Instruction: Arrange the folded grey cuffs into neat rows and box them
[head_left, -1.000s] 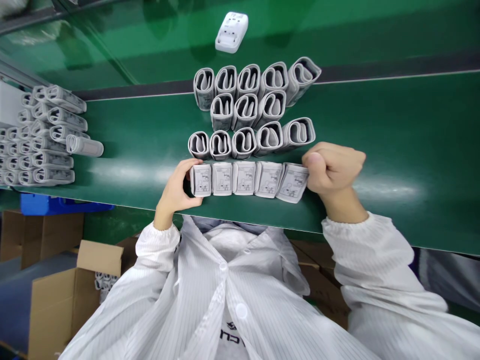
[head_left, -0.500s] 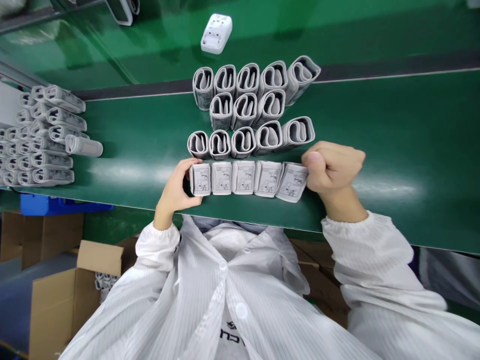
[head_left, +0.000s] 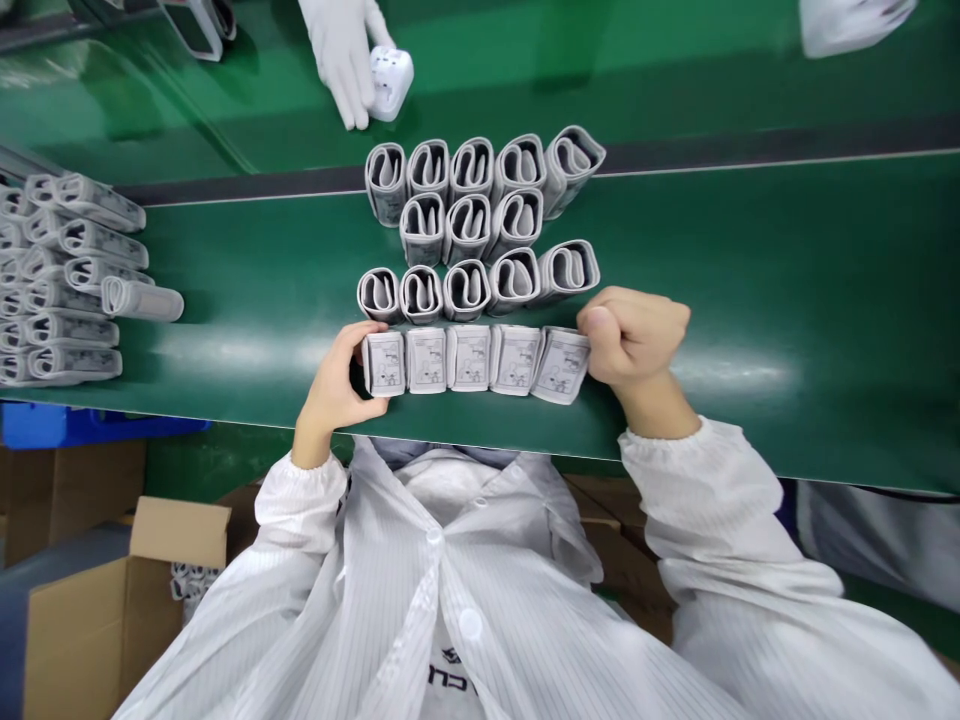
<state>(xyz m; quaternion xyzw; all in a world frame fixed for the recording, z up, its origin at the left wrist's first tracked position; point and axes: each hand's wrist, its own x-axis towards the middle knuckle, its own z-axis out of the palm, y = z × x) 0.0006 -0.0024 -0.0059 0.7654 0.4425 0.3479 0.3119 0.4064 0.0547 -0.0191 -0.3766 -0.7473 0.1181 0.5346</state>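
I have my hands at the two ends of a row of five rolled fabric cuffs (head_left: 470, 358), set side by side on the green workbench (head_left: 757, 300) in front of me, their printed diagrams facing up. My left hand (head_left: 335, 385) is half open in a C about the row's left end, thumb at its near edge and fingers at its far edge, my palm clear of it; whether I am squeezing, I cannot tell. My right hand (head_left: 636, 335) is curled into a fist against the row's right end; the inside of the fist is hidden.

Just beyond the row, other rolls show their coiled ends: a near line of five (head_left: 466, 290), a middle line of three (head_left: 468, 230) and a far line of five (head_left: 472, 168). Well left of the row lies a stack of rolled cuffs (head_left: 82, 270). Far beyond the row, a co-worker's white-gloved hand (head_left: 341, 62) touches a white device (head_left: 391, 84).
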